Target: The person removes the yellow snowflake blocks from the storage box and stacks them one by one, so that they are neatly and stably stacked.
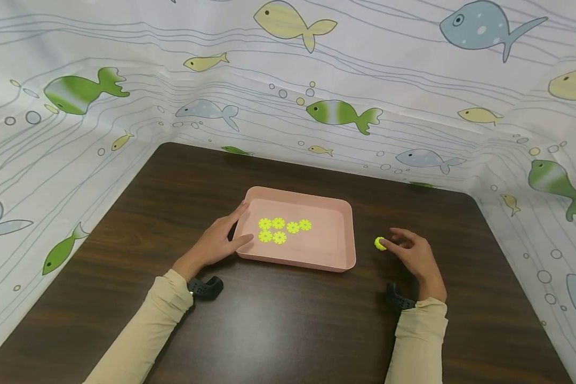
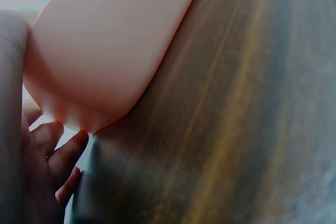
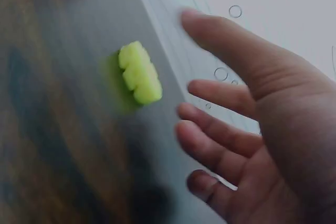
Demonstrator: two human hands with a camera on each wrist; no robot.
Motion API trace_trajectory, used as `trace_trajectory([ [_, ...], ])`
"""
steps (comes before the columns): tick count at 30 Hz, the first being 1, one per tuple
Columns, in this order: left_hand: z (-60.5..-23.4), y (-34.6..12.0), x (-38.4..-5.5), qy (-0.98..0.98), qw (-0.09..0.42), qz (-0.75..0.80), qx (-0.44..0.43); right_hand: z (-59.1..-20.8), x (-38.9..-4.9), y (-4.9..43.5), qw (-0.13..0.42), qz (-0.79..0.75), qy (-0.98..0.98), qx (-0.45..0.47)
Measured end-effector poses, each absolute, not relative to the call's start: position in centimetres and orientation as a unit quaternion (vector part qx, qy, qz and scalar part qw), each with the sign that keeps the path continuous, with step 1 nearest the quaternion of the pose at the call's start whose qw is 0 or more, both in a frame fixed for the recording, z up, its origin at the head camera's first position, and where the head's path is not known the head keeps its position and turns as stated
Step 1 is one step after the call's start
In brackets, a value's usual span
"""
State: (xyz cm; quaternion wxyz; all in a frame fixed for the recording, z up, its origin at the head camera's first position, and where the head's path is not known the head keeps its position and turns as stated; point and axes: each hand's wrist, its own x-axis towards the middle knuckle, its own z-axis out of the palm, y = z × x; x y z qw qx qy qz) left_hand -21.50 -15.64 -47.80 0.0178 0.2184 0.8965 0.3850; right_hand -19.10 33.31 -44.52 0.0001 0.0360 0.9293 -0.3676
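My left hand [image 1: 216, 241] holds the left side of a shallow pink tray [image 1: 317, 261], its thumb over the rim. In the left wrist view, fingertips [image 2: 79, 140] touch the tray's outer wall [image 2: 105, 51]. Inside the tray, toward its left half, lie several flat yellow-green notched discs [image 1: 279, 238]. Another yellow-green notched piece [image 1: 380, 244] is on the table right of the tray. My right hand [image 1: 415, 256] is beside that piece, thumb and fingers spread. In the right wrist view, a gap shows between the piece [image 3: 140, 73] and my fingers.
The dark wood table [image 1: 269, 320] carries the tray. A white curtain [image 1: 278, 80] printed with fish surrounds its back and sides. A black wrist strap is on the left wrist [image 1: 206, 288] and another on the right wrist [image 1: 399, 298].
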Motion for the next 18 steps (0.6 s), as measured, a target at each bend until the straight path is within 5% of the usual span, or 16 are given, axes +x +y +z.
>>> trace_trajectory([
  [9, -47.6, -15.7, -21.5, 0.893, 0.02, 0.392, 0.221, -42.3, -19.8, 30.3, -0.116, -0.396, 0.91, 0.033],
  [18, -47.7, -15.7, -21.5, 0.894, 0.018, 0.388, 0.222, -41.7, -22.5, 22.2, -0.12, -0.416, 0.896, -0.095],
])
